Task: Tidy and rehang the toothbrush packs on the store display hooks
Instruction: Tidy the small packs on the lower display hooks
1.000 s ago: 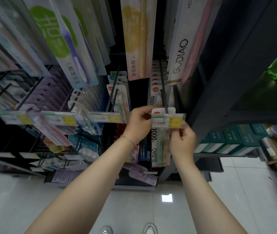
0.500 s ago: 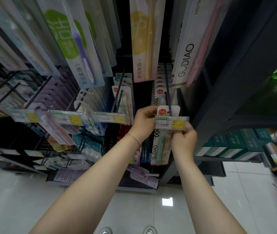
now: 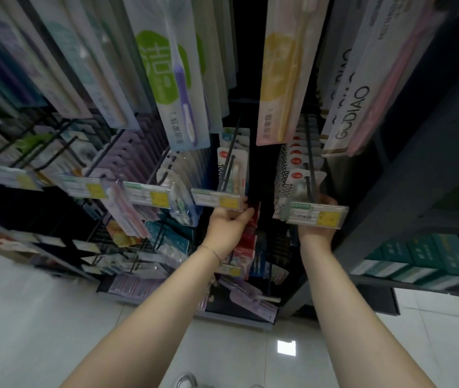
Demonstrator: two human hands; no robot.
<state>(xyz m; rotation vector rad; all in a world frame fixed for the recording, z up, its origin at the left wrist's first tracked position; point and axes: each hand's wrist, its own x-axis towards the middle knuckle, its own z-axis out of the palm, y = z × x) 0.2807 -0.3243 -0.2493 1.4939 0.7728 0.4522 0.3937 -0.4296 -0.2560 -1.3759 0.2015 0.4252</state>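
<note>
White toothbrush packs with a red dot point(image 3: 298, 179) hang in a row on the right display hook point(image 3: 310, 163), behind its price tag point(image 3: 317, 217). My right hand point(image 3: 315, 233) is under that tag, its fingers wrapped up behind the tag around the front pack. My left hand point(image 3: 226, 229) reaches up beneath the price tag point(image 3: 217, 201) of the neighbouring hook point(image 3: 229, 166). Its fingers are loosely apart with nothing in them, touching that tag's lower edge beside red packs point(image 3: 250, 233). One pastel toothbrush pack point(image 3: 232, 169) hangs at the front of that hook.
Long toothbrush packs hang overhead: a green one point(image 3: 172, 88), a yellow one point(image 3: 281, 79) and GODIAO ones point(image 3: 348, 107). More hooks with price tags point(image 3: 147, 196) run off to the left. A dark shelf upright point(image 3: 407, 177) stands right, with teal boxes point(image 3: 418, 256). Lower packs point(image 3: 250, 301) jut out above the tiled floor.
My left hand has let go of the pack on the right hook and moved left to the neighbouring hook's tag. The pack sits further back on its hook, and the view has tilted upward.
</note>
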